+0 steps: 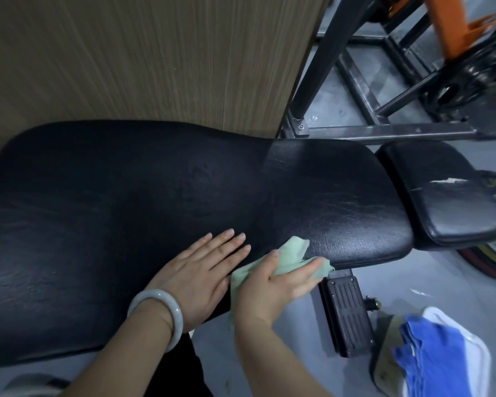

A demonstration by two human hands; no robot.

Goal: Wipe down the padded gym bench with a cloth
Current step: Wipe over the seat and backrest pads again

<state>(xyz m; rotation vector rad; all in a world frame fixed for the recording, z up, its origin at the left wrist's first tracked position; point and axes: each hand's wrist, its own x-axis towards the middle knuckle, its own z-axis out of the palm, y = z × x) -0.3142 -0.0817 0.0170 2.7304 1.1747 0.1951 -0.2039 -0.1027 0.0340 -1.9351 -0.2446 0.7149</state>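
The right hand lay on the pale green cloth, fingers bent over it and pressing it against the near edge of the padded gym bench, toward the right end of the long pad. The left hand rested flat on the pad just beside the cloth, fingers straight and spread, holding nothing; a pale bangle sat on that wrist.

Step in hand, as judged: wiping the near-right edge of the main pad. Most of the pad's top, far and to the left, looked matte and dry, so the task seemed far from finished. The next move would likely call for sweeping the cloth across the pad with steady pressure while the left hand braced, then reaching the small separate seat pad at the right, whose cover showed a pale scuff.

On the floor near right lay a blue cloth on something white. A black ribbed foot pedal stood under the bench. A black steel frame stood far right.

No brand, label or readable writing was visible.
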